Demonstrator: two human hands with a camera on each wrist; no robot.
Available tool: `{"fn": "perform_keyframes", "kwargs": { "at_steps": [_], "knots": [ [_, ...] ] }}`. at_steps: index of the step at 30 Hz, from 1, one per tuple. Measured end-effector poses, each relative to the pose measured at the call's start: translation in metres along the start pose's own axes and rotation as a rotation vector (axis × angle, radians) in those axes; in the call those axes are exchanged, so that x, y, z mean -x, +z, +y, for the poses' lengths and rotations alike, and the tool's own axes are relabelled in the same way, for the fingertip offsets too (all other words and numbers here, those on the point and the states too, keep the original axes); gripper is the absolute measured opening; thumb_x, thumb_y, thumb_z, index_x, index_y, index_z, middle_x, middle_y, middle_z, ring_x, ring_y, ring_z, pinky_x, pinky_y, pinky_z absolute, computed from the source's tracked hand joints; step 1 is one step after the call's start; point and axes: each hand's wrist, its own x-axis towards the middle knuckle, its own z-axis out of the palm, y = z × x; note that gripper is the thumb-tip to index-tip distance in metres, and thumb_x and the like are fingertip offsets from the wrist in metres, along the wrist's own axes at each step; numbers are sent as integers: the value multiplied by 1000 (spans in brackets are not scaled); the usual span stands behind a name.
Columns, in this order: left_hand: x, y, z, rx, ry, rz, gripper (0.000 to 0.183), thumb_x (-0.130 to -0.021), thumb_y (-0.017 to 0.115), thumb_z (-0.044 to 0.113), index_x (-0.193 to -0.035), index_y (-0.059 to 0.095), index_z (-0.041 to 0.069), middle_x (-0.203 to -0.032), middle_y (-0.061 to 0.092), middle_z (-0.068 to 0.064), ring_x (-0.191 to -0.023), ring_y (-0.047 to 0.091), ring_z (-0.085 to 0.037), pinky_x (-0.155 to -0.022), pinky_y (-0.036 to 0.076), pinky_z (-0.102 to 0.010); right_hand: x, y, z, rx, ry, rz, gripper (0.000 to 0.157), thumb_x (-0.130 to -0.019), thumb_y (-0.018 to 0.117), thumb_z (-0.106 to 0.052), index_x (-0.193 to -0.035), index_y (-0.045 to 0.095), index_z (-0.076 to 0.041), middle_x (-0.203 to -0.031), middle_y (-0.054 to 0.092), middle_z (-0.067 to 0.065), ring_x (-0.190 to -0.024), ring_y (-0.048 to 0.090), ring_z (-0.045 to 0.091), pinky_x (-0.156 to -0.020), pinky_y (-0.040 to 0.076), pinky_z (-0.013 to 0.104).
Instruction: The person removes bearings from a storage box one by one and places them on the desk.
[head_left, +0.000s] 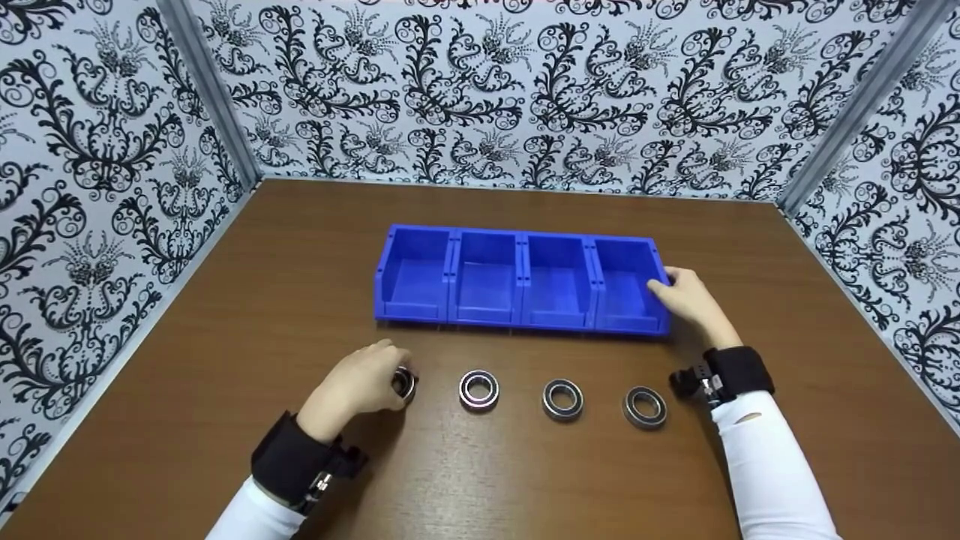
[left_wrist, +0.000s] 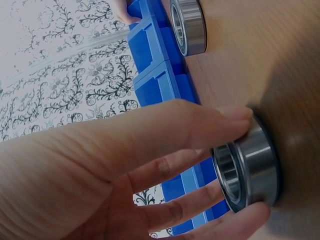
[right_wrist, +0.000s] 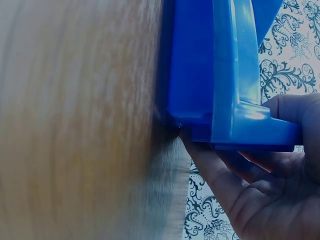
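Observation:
My left hand (head_left: 364, 382) pinches a metal ball bearing (left_wrist: 257, 162) at the row's left end, with thumb and fingers on opposite sides of its outer ring. Part of that bearing is hidden by the hand in the head view. A blue storage bin (head_left: 484, 315) with several compartments in a row stands beyond the bearings. My right hand (head_left: 690, 300) grips the bin's right end wall. In the right wrist view the thumb lies over the rim and the fingers (right_wrist: 215, 172) lie along the outside of the blue wall (right_wrist: 195, 65).
To the right of my left hand lie three more bearings, flat on the brown table (head_left: 480, 480): one bearing (head_left: 478, 391), another bearing (head_left: 562, 399) and a third bearing (head_left: 644, 408). Patterned panels (head_left: 495, 97) enclose the table's back and sides.

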Motion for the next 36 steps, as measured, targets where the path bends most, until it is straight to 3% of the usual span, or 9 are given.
{"fn": "perform_keyframes", "kwargs": {
  "at_steps": [14, 21, 36],
  "knots": [
    [1, 2, 1, -6, 8, 24, 35, -63, 82, 1, -96, 74, 7, -96, 67, -12, -94, 66, -35, -85, 54, -49, 0, 0, 0, 12, -5, 13, 52, -101, 49, -16, -139, 49, 19, -126, 62, 40, -98, 69, 27, -75, 47, 16],
    [1, 2, 2, -12, -9, 10, 34, -63, 83, 2, -95, 75, 10, -95, 65, -10, -92, 66, -35, -80, 54, -49, 0, 0, 1, 10, -5, 11, 51, -101, 49, -16, -139, 50, 18, -126, 62, 40, -98, 69, 27, -75, 47, 16],
    [1, 3, 2, -13, -26, -3, 37, -62, 83, 2, -97, 75, 12, -97, 65, -10, -96, 66, -35, -82, 55, -50, 0, 0, 1, -2, 21, -1, 53, -101, 48, -18, -141, 48, 17, -129, 61, 39, -104, 68, 30, -78, 49, 18]
  ]
}}
